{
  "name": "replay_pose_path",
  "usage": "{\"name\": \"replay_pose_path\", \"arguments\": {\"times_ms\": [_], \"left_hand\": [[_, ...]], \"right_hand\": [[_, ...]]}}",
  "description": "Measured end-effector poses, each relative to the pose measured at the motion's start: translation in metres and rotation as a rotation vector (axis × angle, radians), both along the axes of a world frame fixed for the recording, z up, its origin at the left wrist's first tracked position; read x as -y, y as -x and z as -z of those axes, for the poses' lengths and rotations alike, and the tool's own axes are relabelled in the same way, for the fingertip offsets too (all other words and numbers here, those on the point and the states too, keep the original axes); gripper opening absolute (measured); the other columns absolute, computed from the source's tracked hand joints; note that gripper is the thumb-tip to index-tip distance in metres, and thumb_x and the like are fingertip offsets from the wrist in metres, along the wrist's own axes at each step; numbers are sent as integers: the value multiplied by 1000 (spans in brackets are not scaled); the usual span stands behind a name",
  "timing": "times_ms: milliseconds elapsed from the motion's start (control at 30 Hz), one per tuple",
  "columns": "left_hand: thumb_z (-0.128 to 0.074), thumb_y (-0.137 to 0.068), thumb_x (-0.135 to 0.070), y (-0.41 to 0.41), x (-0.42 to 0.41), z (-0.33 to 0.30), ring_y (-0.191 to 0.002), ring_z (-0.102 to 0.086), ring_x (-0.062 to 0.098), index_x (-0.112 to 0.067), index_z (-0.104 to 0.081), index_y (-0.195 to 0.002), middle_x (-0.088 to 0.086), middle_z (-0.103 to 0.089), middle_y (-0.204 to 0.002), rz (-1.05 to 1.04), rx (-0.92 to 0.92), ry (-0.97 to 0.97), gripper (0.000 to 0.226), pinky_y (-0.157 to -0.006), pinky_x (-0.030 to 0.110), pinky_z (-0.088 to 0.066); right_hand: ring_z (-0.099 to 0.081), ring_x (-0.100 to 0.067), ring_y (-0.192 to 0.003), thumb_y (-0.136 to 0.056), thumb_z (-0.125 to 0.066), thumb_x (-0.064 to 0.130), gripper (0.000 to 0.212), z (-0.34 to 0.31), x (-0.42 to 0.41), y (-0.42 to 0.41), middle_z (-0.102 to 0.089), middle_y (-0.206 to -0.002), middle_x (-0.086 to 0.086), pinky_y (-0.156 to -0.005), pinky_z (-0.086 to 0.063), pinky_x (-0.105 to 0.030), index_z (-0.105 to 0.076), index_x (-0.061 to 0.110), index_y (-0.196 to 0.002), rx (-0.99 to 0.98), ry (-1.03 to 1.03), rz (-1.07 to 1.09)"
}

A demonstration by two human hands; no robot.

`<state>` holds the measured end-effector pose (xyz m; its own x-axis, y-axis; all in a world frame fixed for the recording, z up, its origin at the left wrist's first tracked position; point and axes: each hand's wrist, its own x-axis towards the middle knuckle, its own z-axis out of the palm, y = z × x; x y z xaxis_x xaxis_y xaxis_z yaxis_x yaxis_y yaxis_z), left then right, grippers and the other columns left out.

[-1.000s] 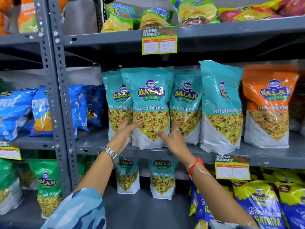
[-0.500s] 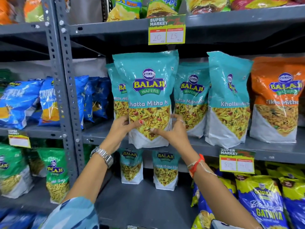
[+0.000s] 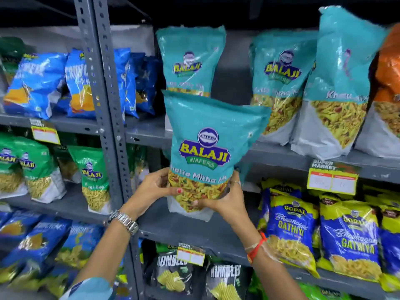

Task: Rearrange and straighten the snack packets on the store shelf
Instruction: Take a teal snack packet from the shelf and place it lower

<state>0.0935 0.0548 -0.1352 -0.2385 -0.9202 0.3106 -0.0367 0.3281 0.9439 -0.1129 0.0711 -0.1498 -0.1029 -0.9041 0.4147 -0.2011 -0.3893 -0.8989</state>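
A teal Balaji Khatta Mitha packet (image 3: 207, 144) is held upright in front of the grey shelf (image 3: 281, 156), off its surface. My left hand (image 3: 154, 187) grips its lower left edge and my right hand (image 3: 227, 199) cups its lower right corner. Behind it another teal packet (image 3: 189, 61) stands on the shelf. Further right stand two more teal packets (image 3: 279, 83) (image 3: 342, 83) and an orange packet (image 3: 387, 83).
A grey upright post (image 3: 101, 105) divides the bays. Blue packets (image 3: 36, 83) and green Balaji packets (image 3: 93, 176) fill the left bay. Blue-yellow Gopal Gathiya packets (image 3: 290, 230) sit on the lower right shelf, black Rumbles packets (image 3: 173, 276) below. A price tag (image 3: 332, 178) hangs on the shelf edge.
Both hands closed on the front teal packet, lifted it off the shelf and drew it down and toward me. The view has tilted downward, showing lower shelves.
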Motion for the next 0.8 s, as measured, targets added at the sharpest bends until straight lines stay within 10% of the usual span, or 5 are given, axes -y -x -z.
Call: {"name": "replay_pose_path", "arguments": {"times_ms": [233,433,667,800], "left_hand": [[-65,-67,15,-19,28,75,-88,-64,5,7,-51,-119,12,-61,-110,-99,125,-152,54,-82,19,-53],[-62,-62,24,-32,66,121,-73,-64,-9,18,-47,-117,-14,-71,-83,-226,96,-231,57,-69,13,-54],[-84,-32,-49,-44,90,145,-77,-64,-11,5,-47,-115,-21,-73,-75,-323,-36,-246,106,-72,13,-54],[-69,-63,15,-50,107,158,-87,-62,-10,14,-46,-119,19,-57,-114,-378,64,-239,61,-84,13,-50]], "right_hand": [[-60,-6,-103,-28,-90,39,93,87,31,-31,-63,-111,10,-90,-52,-38,-41,46,-107,-11,-131,49],[-56,-9,-100,-26,-87,44,87,132,77,-61,-57,-109,3,-79,-46,-22,-37,51,-97,-13,-198,69],[-55,-24,-110,-34,-92,19,90,169,124,-82,-54,-116,-11,-91,-49,-40,-47,22,-111,-23,-257,-6],[-48,-20,-111,-43,-92,16,86,179,137,-88,-50,-114,-10,-95,-45,-38,-47,11,-116,-46,-257,-19]]}}
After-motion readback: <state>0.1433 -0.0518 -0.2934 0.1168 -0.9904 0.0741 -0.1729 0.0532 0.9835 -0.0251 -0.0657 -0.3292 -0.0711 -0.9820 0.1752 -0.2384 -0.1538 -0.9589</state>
